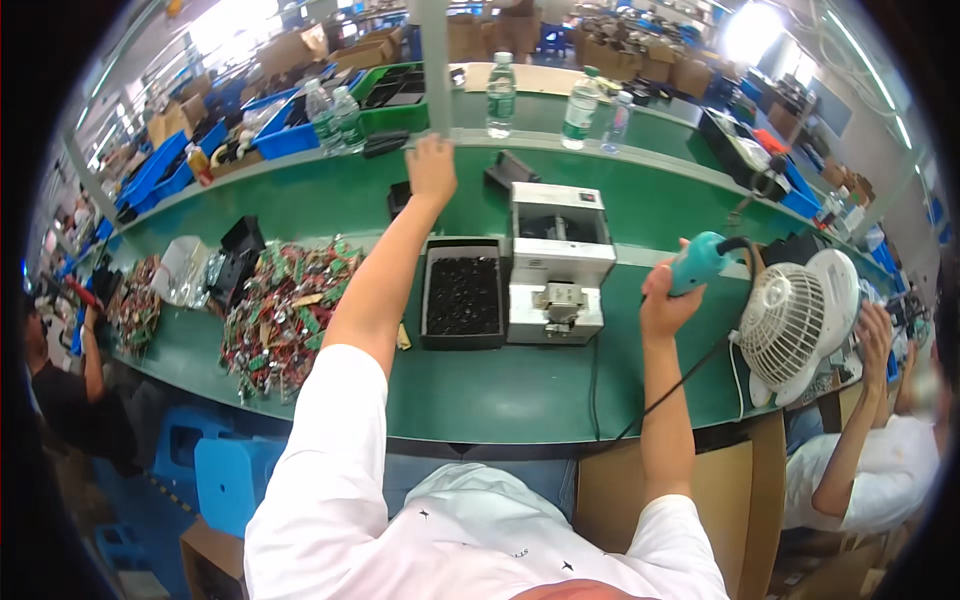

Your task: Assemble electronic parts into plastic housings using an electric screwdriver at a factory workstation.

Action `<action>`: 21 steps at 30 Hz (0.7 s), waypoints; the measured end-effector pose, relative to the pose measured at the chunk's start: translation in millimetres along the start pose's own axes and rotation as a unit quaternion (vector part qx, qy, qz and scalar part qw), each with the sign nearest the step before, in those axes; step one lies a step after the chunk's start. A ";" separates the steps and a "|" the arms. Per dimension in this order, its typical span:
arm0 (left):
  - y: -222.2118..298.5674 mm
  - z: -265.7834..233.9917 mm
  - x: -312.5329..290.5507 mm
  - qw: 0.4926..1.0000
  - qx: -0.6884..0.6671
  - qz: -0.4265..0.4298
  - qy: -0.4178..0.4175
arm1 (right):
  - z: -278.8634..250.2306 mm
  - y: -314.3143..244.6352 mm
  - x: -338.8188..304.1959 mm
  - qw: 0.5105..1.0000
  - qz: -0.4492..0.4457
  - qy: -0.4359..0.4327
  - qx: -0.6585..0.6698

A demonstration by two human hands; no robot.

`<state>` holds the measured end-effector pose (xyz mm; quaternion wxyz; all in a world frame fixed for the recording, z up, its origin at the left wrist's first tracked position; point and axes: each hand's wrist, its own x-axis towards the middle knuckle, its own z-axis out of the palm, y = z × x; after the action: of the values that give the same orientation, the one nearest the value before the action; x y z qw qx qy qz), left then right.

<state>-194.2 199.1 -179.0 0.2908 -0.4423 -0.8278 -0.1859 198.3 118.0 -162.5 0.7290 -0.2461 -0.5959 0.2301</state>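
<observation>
My left hand (432, 172) reaches far across the green bench to the shelf edge at the back. Its fingers point away, a little apart, and nothing shows in them. Just left of it lies a dark, flat black piece (386, 144); a small black box (399, 198) sits below the wrist. My right hand (668, 305) is closed round a teal electric screwdriver (700, 262), held above the bench with its black cord trailing. Between my arms stand a black tray (463, 342) of small black parts and a white machine (558, 262) with a metal fixture in front.
A heap of circuit boards and wires (285, 315) covers the bench at left. A white fan (785, 320) stands at right, beside a co-worker's hand (876, 335). Bottles (500, 98) line the back shelf near a green crate (392, 112). A black holder (512, 172) lies behind the machine.
</observation>
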 end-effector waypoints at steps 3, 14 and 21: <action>45.2 9.9 -3.8 0.916 -0.223 0.327 0.070 | -2.3 8.2 -3.7 0.997 -0.043 0.012 -0.067; 20.2 -11.5 4.2 0.961 -0.063 0.255 -0.080 | -2.6 -1.9 1.5 0.996 0.020 -0.002 -0.082; -32.2 -167.3 -12.3 0.812 -0.545 0.090 -0.190 | -2.9 -28.2 6.0 0.999 0.016 -0.020 0.044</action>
<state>-162.8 79.5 -61.2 -0.1453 -0.6275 -0.5857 -0.4919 203.5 99.7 -140.6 0.7232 -0.2187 -0.5956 0.2728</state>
